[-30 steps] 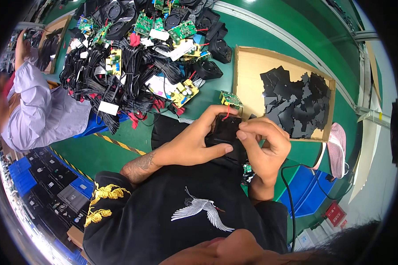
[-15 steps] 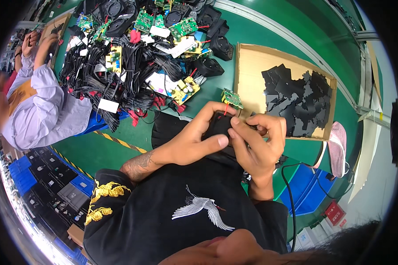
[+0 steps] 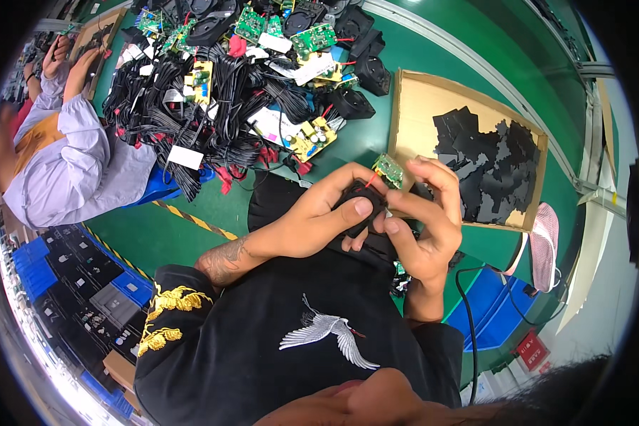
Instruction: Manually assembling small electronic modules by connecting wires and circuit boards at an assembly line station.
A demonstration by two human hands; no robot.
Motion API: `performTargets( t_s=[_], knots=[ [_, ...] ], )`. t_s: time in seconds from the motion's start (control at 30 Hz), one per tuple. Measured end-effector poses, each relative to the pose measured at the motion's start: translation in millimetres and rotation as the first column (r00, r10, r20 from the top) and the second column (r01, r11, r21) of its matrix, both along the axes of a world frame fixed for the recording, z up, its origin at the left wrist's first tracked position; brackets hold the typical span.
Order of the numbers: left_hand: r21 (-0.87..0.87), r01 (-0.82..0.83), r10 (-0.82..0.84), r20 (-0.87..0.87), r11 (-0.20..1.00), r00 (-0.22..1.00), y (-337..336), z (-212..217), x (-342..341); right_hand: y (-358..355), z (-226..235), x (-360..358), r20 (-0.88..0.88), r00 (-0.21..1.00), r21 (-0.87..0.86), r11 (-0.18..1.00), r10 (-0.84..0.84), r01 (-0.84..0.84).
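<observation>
- My left hand (image 3: 319, 213) and right hand (image 3: 422, 227) cover most of the black casing (image 3: 366, 202), so its shape stays unclear.
- Only a corner of the small green board (image 3: 388, 170) shows above my fingers.
- The cable pile (image 3: 213, 92) runs off the top edge.
- My co-worker's hands (image 3: 67, 60) are too small to read.
</observation>
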State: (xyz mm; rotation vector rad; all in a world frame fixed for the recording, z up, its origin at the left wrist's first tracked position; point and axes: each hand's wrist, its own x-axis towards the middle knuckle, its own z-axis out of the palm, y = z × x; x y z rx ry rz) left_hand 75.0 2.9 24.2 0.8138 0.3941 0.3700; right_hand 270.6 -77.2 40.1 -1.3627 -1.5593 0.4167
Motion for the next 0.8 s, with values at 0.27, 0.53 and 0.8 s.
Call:
performTargets(
  t_s=[0.27, 0.53, 0.8],
  knots=[
    [0.057, -0.021, 0.023, -0.043, 0.998, 0.999, -3.6, 0.1, -0.8, -2.9, -4.3, -6.5, 0.083, 0.997, -0.017, 1.0, -0.006, 0.007],
    [-0.096, 0.207, -0.207, 0.013, 0.974, 0.978, 14.7, 10.2, -11.8, 9.1, -3.7, 11.5, -0.275, 0.921, -0.176, 0.927, 0.276, -0.33],
    [0.062, 0.392, -0.386, -0.097, 0.918, 0.918, 24.4, 13.1, -25.0, 10.9, 16.4, 2.3, -0.257, 0.93, -0.242, 0.914, 0.263, -0.325]
  ],
)
